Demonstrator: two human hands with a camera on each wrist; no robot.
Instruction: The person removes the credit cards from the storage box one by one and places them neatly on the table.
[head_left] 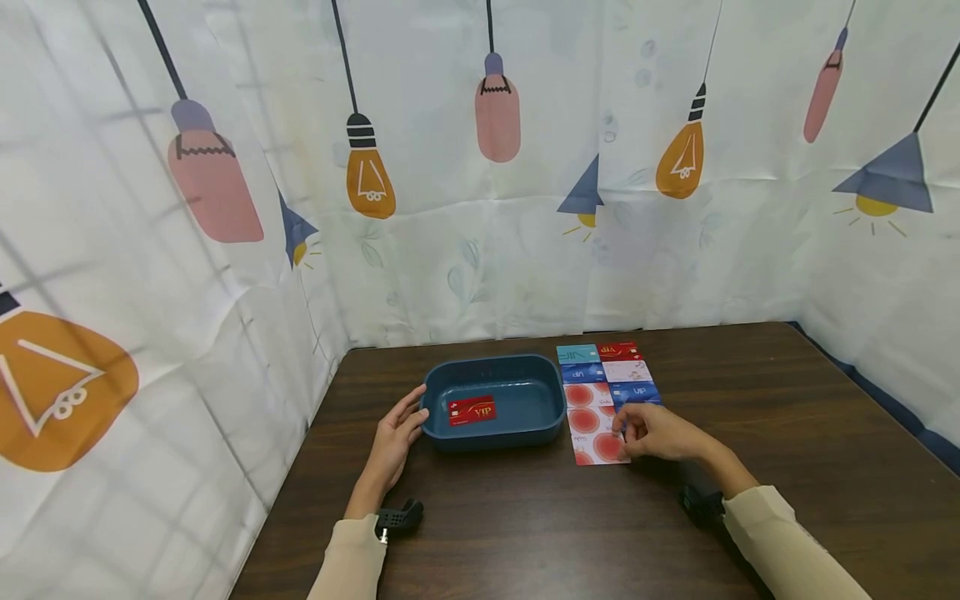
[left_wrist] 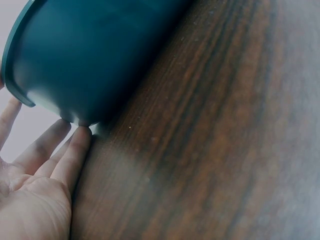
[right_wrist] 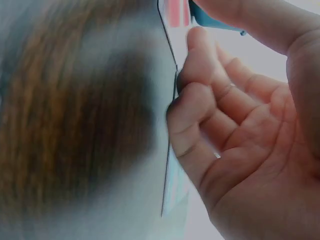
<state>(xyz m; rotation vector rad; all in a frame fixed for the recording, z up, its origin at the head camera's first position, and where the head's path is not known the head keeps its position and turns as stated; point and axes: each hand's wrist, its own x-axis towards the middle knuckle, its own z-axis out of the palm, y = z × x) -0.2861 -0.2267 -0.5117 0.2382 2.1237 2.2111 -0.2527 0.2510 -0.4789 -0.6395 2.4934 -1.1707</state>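
Observation:
A dark teal rectangular basin (head_left: 492, 437) stands on the table, with a red VIP card (head_left: 472, 410) lying inside it. My left hand (head_left: 393, 437) is at the basin's left end, its fairly straight fingertips touching the outer wall in the left wrist view. To the right of the basin, several cards lie close together in two columns. My right hand (head_left: 663, 433) is over the near end of these, with bent fingers beside a white card with red circles (head_left: 597, 448). The right wrist view shows the fingers next to card edges; the index fingertip is not clearly visible.
Among the far cards are a teal card (head_left: 576, 354), a red VIP card (head_left: 618, 351) and a blue VIP card (head_left: 634, 392). The dark wood table (head_left: 517, 525) meets a white curtain (head_left: 450, 275) printed with lamps at the back and sides.

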